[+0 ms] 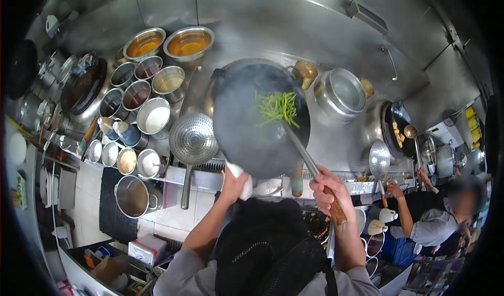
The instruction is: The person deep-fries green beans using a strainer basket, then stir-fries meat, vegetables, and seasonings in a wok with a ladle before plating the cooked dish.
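In the head view a dark wok (247, 128) sits in front of me, hazy with steam or smoke. Green vegetable pieces (278, 108), long and thin, are heaped toward its right side. My left hand (234, 187) is closed on a folded white cloth (242, 183) at the wok's near edge; whether a wok handle is under it cannot be seen. Wrapped in my right hand (331, 191) is the wooden grip of a long-handled wok utensil (304, 151). Its metal shaft reaches into the wok, and the greens hide its head. A perforated strainer (193, 138) rests just left of the wok.
Seasoning pots (156, 116) and two bowls of orange liquid (189, 43) crowd the left. A metal pot (344, 94) stands right of the wok. Farther right, a co-worker (436, 225) holds a strainer (379, 159) and a ladle (411, 133) by another wok (396, 133).
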Action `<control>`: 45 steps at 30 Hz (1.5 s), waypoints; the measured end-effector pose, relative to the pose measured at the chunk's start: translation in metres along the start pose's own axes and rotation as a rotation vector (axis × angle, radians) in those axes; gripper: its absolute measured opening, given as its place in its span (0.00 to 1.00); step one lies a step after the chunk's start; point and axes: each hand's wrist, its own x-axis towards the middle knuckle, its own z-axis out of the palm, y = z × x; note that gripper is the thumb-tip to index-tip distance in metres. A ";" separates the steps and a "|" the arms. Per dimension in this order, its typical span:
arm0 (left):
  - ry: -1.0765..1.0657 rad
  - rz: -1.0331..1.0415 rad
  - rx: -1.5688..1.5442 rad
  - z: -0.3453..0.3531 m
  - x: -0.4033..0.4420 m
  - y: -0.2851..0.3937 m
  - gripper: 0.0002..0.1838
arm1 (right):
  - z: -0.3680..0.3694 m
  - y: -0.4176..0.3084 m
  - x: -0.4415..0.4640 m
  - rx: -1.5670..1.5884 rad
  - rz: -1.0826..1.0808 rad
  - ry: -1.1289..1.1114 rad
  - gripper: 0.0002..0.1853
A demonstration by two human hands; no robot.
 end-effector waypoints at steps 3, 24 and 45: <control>-0.049 -0.410 -0.302 0.017 -0.003 0.047 0.18 | -0.012 0.008 0.001 0.010 -0.094 -0.056 0.19; -0.017 -0.597 -0.820 0.064 -0.019 0.098 0.08 | -0.018 -0.008 -0.013 -0.080 -0.066 -0.096 0.26; 0.078 0.086 0.190 0.009 -0.042 -0.036 0.42 | -0.041 -0.012 -0.023 -0.195 0.088 -0.064 0.26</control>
